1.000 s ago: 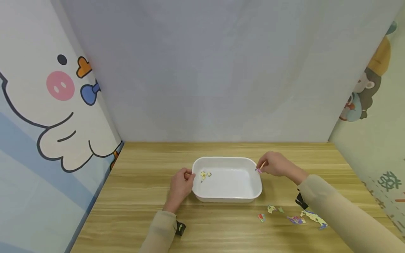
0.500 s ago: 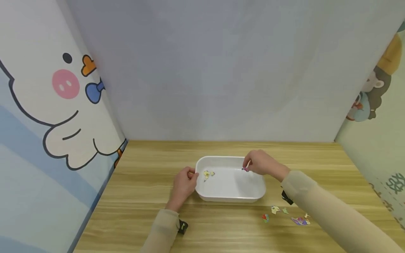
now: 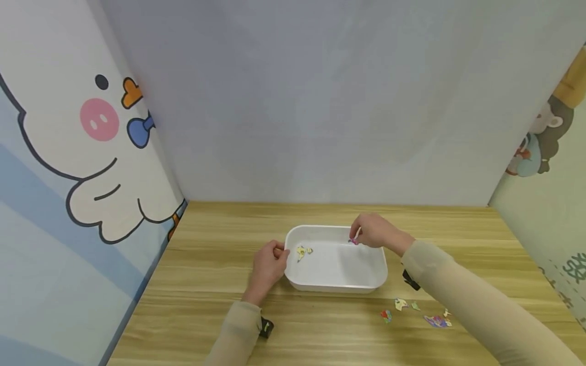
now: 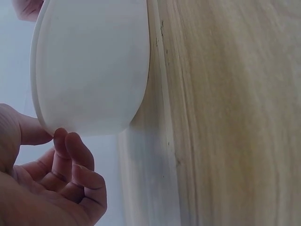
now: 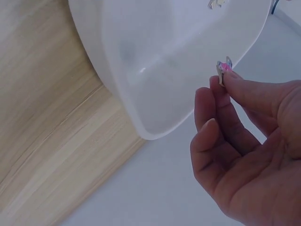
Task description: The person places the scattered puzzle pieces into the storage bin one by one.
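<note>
A white rectangular basin (image 3: 336, 277) stands on the wooden table. Its left rim is pinched between the thumb and fingers of my left hand (image 3: 269, 265), and the left wrist view shows that grip at the basin's edge (image 4: 89, 70). Over the basin's right back part, my right hand (image 3: 376, 231) pinches a small pink and purple cutout (image 5: 225, 68) between thumb and fingertip. Two pale yellow pieces, the larger one a cutout (image 3: 301, 252), lie inside the basin at its left end.
Right of the basin's front corner lie several more paper-like cutouts: a red and green one (image 3: 386, 316), a yellow one (image 3: 400, 304), a small green one (image 3: 415, 305) and a purple one (image 3: 437, 321). A pale curtain (image 3: 320, 101) hangs behind the table.
My right hand has moved left with the pink and purple cutout, from beside the basin's right rim to over its inside. My left hand keeps its hold on the rim.
</note>
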Available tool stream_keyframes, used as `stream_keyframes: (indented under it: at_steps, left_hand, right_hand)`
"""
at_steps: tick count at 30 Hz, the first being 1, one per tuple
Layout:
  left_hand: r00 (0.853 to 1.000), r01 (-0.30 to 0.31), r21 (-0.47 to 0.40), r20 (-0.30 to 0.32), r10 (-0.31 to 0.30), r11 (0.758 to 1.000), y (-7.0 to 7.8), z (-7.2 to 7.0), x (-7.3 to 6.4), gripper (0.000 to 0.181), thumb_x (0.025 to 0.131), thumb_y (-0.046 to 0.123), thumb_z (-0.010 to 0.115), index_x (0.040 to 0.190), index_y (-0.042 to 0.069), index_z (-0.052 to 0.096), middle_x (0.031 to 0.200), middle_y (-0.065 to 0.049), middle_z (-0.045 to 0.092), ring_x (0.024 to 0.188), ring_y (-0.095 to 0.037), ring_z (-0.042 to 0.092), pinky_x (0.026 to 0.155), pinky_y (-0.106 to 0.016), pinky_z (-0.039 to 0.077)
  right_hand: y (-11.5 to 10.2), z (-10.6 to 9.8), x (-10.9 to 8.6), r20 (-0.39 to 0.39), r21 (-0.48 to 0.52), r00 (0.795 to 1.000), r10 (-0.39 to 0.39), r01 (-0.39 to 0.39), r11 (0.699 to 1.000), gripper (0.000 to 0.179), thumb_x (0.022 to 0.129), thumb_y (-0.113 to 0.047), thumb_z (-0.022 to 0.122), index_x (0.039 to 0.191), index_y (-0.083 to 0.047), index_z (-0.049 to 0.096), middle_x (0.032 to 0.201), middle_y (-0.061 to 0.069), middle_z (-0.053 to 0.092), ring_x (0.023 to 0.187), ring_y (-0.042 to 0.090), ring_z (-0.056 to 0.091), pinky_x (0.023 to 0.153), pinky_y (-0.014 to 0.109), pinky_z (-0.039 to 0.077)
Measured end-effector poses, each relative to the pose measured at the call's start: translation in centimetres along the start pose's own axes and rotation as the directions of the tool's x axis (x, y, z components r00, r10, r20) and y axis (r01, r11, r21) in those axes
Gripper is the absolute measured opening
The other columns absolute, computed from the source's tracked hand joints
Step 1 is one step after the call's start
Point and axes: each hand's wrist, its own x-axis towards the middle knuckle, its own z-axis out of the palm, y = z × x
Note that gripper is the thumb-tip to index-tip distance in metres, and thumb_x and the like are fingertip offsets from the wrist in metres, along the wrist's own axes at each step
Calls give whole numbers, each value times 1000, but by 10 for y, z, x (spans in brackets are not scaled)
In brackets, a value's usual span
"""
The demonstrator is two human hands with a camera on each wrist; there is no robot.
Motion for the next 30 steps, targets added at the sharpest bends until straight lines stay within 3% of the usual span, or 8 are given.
stream_keyframes:
  at_steps: [10, 21, 30]
  left_hand:
    - [1000, 24, 5, 19, -24, 1000, 0, -3, -1, 15, 86, 19, 65, 95, 6, 64, 74, -3, 60, 63, -14, 53, 55, -24, 45]
    - [999, 5, -2, 33, -5, 1000, -1, 0, -1, 15, 86, 18, 65, 95, 6, 64, 74, -3, 61, 63, -13, 54, 54, -24, 46]
    - [999, 39, -3, 31, -39, 999, 0, -3, -2, 16, 87, 20, 63, 97, 7, 63, 74, -3, 59, 62, -15, 53, 53, -25, 45]
  right_hand:
    - [-13, 9, 16, 35, 27, 999, -1, 0, 1000, 8, 82, -7, 69, 88, -8, 73, 85, 1, 69, 78, 14, 62, 68, 30, 51]
    - [-23, 15, 24, 5, -8, 998, -55, 55, 998, 6, 78, -6, 72, 82, -10, 74, 79, 0, 70, 73, 12, 63, 65, 28, 50]
    - [-31, 22, 35, 22, -4, 999, -29, 29, 1000, 7, 79, -7, 72, 84, -10, 74, 81, 1, 70, 74, 13, 63, 65, 29, 51]
